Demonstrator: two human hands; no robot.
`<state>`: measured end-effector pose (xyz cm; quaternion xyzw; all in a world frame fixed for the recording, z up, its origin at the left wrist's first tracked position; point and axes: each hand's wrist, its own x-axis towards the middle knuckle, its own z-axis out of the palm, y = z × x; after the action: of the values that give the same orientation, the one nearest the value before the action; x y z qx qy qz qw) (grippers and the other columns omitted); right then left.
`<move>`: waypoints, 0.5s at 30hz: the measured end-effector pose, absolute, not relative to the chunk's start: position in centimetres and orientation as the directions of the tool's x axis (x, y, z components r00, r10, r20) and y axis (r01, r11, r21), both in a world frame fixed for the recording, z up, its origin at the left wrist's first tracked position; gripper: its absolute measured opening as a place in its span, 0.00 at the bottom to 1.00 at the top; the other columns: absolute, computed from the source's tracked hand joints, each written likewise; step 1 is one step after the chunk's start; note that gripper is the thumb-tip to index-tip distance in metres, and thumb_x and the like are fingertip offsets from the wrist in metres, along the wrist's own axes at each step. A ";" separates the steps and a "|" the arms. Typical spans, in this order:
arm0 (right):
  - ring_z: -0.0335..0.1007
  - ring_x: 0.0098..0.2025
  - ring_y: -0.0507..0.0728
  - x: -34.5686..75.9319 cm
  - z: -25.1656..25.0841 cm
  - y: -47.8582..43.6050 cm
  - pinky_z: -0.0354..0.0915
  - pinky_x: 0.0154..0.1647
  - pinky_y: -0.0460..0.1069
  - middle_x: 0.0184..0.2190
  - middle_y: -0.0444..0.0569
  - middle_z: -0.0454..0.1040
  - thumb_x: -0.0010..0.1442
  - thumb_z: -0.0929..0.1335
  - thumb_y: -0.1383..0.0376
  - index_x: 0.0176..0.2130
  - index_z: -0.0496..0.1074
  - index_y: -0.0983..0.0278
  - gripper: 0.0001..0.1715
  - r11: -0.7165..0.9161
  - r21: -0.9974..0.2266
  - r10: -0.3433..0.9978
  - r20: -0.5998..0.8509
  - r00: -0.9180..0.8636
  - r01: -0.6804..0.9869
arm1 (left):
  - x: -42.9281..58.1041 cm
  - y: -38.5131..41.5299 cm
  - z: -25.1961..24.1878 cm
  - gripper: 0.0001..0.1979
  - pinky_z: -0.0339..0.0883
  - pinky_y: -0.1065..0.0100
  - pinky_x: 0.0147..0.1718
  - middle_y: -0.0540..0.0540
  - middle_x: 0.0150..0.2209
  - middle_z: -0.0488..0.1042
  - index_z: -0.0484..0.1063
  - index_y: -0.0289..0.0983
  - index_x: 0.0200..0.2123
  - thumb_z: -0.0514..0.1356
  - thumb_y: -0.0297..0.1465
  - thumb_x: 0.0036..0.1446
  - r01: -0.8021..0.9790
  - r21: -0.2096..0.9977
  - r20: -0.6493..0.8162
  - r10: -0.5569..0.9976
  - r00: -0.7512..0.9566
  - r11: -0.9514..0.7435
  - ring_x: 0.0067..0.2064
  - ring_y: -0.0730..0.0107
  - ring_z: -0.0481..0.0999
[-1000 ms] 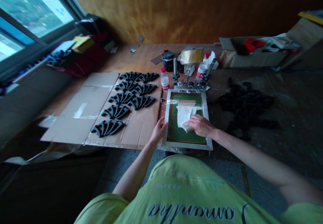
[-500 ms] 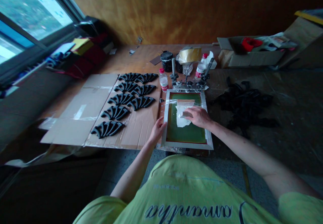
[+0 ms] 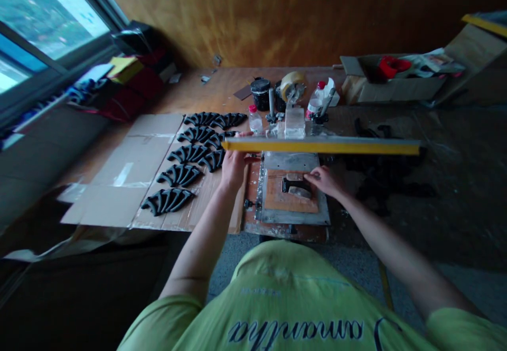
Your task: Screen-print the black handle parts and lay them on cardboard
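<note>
The screen frame (image 3: 322, 146) is tilted up, its yellow-edged side facing me. My left hand (image 3: 234, 165) grips its left end. Below it lies a metal base plate (image 3: 289, 161) bearing a brown board (image 3: 273, 198). On the board sits a black curved piece (image 3: 297, 185). My right hand (image 3: 322, 178) is at the piece's right end with its fingers pressed together; whether they hold it is too small to tell. Several rows of black curved pieces (image 3: 180, 174) lie on the cardboard (image 3: 146, 155) at the left.
Behind the frame stand a black tub (image 3: 261, 94), a red-capped bottle (image 3: 255, 120), another bottle (image 3: 316, 100) and a tape roll (image 3: 293, 86). A dark pile (image 3: 380, 174) lies at the right, below an open carton (image 3: 390, 91).
The frame has swung up from lying flat, uncovering the plate, board and black piece. My left hand moved up with it. My right hand left the white-smeared screen and moved to the piece.
</note>
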<state>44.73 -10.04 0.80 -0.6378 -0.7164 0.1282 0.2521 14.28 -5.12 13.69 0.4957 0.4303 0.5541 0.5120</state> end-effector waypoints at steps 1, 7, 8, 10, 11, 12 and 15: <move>0.70 0.38 0.58 43.2 -0.1 -10.8 0.64 0.42 0.52 0.32 0.53 0.75 0.60 0.70 0.51 0.32 0.72 0.65 0.19 0.174 -0.450 0.980 0.167 -0.109 0.876 | 14.6 -4.3 14.3 0.27 0.73 0.69 0.34 0.45 0.39 0.77 0.70 0.37 0.48 0.51 0.54 0.61 -0.153 0.982 0.114 0.993 0.037 -0.107 0.38 0.70 0.78; 0.70 0.37 0.58 37.9 -0.1 -12.1 0.62 0.37 0.50 0.33 0.54 0.74 0.66 0.64 0.60 0.37 0.68 0.64 0.10 -0.006 -0.331 1.000 -0.001 0.006 0.944 | 16.3 -7.1 12.6 0.29 0.72 0.71 0.29 0.43 0.39 0.78 0.67 0.38 0.49 0.53 0.56 0.59 -0.200 0.979 -0.032 0.999 -0.010 0.030 0.38 0.67 0.79; 0.70 0.37 0.58 37.3 0.4 -12.4 0.61 0.36 0.49 0.33 0.53 0.74 0.67 0.63 0.60 0.38 0.68 0.64 0.10 -0.047 -0.374 0.998 0.014 0.056 0.926 | 16.8 -8.9 11.3 0.29 0.72 0.71 0.27 0.42 0.38 0.78 0.68 0.37 0.47 0.54 0.56 0.57 -0.190 0.971 -0.139 0.990 0.030 0.142 0.36 0.66 0.80; 0.70 0.39 0.59 35.5 1.3 -13.5 0.62 0.37 0.50 0.35 0.54 0.74 0.68 0.62 0.59 0.38 0.67 0.64 0.11 -0.038 -0.459 0.992 0.093 0.090 0.888 | 17.9 -12.6 8.3 0.32 0.71 0.68 0.24 0.39 0.36 0.79 0.70 0.35 0.44 0.58 0.58 0.52 -0.076 0.873 -0.446 0.852 0.274 0.481 0.35 0.60 0.80; 0.70 0.40 0.59 34.5 1.7 -14.1 0.62 0.39 0.50 0.36 0.54 0.74 0.68 0.62 0.59 0.38 0.67 0.63 0.11 0.029 -0.492 0.990 0.137 0.045 0.870 | 18.3 -14.2 6.9 0.33 0.73 0.66 0.26 0.38 0.38 0.79 0.70 0.35 0.45 0.57 0.58 0.52 -0.074 0.826 -0.512 0.798 0.316 0.559 0.38 0.58 0.80; 0.69 0.41 0.59 33.8 2.0 -14.7 0.63 0.40 0.50 0.36 0.53 0.74 0.68 0.62 0.60 0.37 0.68 0.63 0.10 0.129 -0.518 0.984 0.171 -0.046 0.845 | 18.6 -15.4 5.6 0.32 0.73 0.66 0.28 0.38 0.37 0.79 0.70 0.35 0.44 0.58 0.58 0.52 -0.100 0.791 -0.551 0.774 0.312 0.604 0.38 0.58 0.80; 0.69 0.43 0.57 34.5 2.3 -15.7 0.63 0.44 0.50 0.38 0.50 0.74 0.67 0.63 0.64 0.38 0.70 0.61 0.07 0.368 -0.568 0.930 0.213 -0.300 0.736 | 17.3 -16.3 2.4 0.28 0.73 0.66 0.30 0.41 0.36 0.79 0.69 0.35 0.40 0.59 0.55 0.53 -0.162 0.765 -0.590 0.780 0.208 0.623 0.35 0.62 0.80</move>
<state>34.45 -15.66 2.29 -0.5308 -0.7845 0.1854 0.2615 17.29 -16.33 2.42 0.2869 0.5382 0.3261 0.7223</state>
